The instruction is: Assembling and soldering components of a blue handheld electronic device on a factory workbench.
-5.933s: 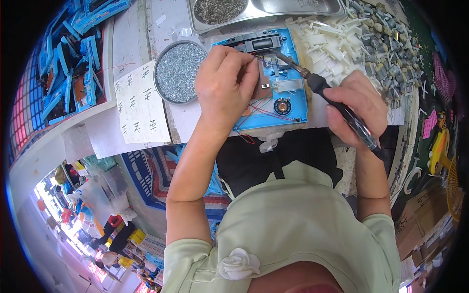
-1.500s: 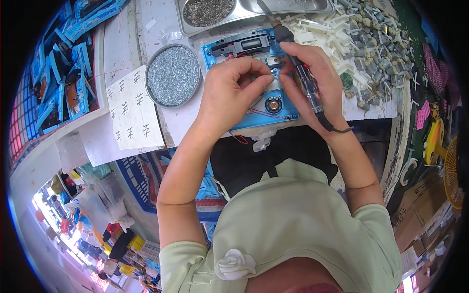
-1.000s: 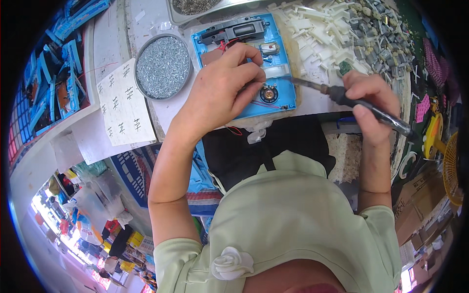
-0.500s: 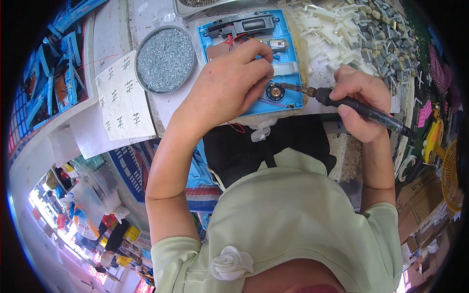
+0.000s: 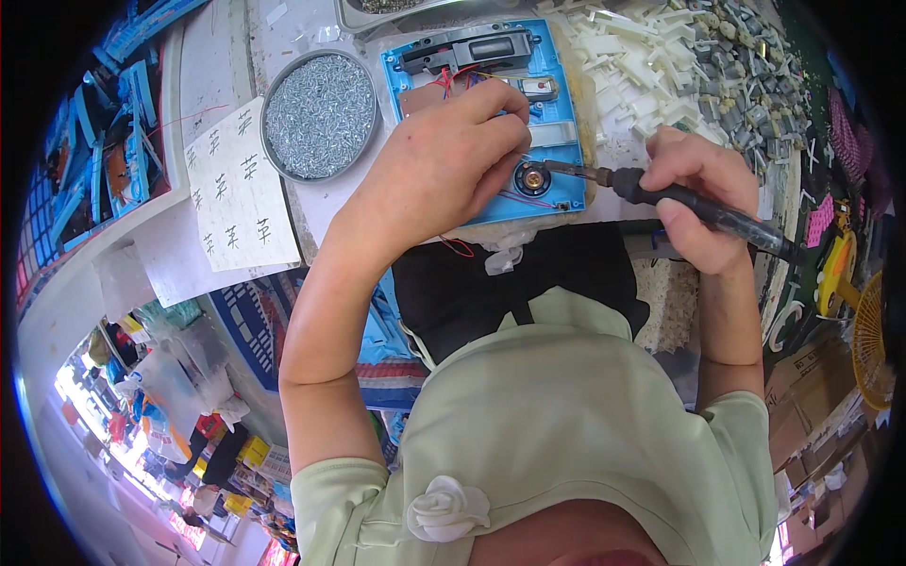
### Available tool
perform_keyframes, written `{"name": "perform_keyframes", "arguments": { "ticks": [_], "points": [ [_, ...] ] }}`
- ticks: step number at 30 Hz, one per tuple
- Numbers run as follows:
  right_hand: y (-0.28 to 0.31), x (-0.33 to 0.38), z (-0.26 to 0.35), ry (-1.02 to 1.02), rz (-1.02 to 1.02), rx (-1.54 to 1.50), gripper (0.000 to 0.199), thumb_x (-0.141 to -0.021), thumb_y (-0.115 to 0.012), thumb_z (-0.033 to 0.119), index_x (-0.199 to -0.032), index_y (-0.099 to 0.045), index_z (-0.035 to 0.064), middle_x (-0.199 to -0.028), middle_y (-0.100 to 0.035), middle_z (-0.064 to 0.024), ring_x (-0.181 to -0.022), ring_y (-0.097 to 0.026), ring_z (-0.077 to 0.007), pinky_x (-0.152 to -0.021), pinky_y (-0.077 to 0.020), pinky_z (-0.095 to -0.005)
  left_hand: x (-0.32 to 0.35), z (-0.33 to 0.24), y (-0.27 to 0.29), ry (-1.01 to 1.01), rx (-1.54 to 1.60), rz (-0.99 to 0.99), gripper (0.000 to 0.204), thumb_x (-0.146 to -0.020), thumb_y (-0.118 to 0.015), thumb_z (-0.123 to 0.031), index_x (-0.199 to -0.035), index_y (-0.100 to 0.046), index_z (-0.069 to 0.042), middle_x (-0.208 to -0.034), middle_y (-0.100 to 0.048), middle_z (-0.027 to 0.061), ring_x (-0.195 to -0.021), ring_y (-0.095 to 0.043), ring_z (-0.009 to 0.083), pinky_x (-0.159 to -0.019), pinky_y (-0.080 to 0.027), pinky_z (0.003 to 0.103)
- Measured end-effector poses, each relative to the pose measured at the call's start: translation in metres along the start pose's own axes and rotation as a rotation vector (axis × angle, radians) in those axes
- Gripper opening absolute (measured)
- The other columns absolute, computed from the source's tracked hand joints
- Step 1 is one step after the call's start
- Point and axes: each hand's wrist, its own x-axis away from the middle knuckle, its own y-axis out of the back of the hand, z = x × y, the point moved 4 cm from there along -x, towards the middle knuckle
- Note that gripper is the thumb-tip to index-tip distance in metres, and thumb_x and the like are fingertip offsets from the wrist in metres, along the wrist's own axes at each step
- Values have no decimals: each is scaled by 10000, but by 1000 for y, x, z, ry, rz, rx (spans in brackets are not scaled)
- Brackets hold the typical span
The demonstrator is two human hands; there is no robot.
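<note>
Taking the blue plastic housing as the landmark and going left to right: far to its left, at the bench edge, blue parts are stacked. Nearer, a white sheet with rows of tally marks lies flat, and just left of the housing a round tin of small screws is kept, probably so that it stays within easy reach.

The housing lies open side up at the near edge of the bench, with a black bar across its far end and red wires over a brown board. The left hand is laid on its left and middle part, fingers curled and pressed down near the wires, apparently to steady them; whether anything is pinched cannot be told.

At the housing's lower right a small round speaker is touched by the tip of a soldering iron, which is gripped pen-fashion in the closed fingers of the right hand, just right of the housing.

Farther right, white plastic pieces and grey metal parts are heaped, so little open room is left on that side; the bench edge lies directly below.
</note>
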Motion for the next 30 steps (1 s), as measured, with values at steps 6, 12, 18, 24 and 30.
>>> {"name": "perform_keyframes", "arguments": {
  "ticks": [6, 12, 18, 24, 30],
  "points": [
    [12, 6, 4, 35, -56, -83, 245, -795, -681, 111, -973, -638, -52, -814, -583, -61, -661, -462, -104, -597, -346, -252, 0, 1, 0, 30, 26, 7, 128, -817, -706, -45, -924, -639, -64, -1049, -621, 57, -902, -648, 292, -737, -523, 405],
    [16, 8, 6, 63, -61, -73, 237, -799, -673, 106, -973, -635, -51, -804, -571, -59, -678, -462, -113, -614, -348, -262, 1, 4, 0, 61, 92, -13, 103, -809, -730, -81, -901, -683, -79, -1042, -631, 48, -902, -663, 282, -742, -531, 389],
    [10, 7, 5, 41, -51, -81, 230, -791, -678, 109, -960, -647, -44, -739, -550, -37, -627, -446, -107, -584, -341, -260, 1, -5, -1, 63, -10, -12, 101, -798, -738, -95, -883, -685, -83, -1049, -632, 39, -874, -671, 262, -699, -533, 388],
    [6, 3, 5, 46, -12, -1, 214, -759, -684, 111, -924, -669, -24, -666, -528, -25, -570, -448, -115, -545, -350, -270, 0, -9, -1, 33, -79, 6, 108, -786, -737, -88, -869, -669, -81, -1066, -628, 40, -868, -673, 259, -679, -537, 397],
    [3, 3, 3, 28, -11, 57, 207, -733, -687, 123, -900, -679, 0, -673, -550, -19, -538, -442, -105, -517, -341, -263, -3, -14, -2, 30, -184, 30, 94, -791, -727, -97, -857, -666, -71, -1065, -631, 53, -887, -677, 272, -687, -551, 404]
  ]
}}
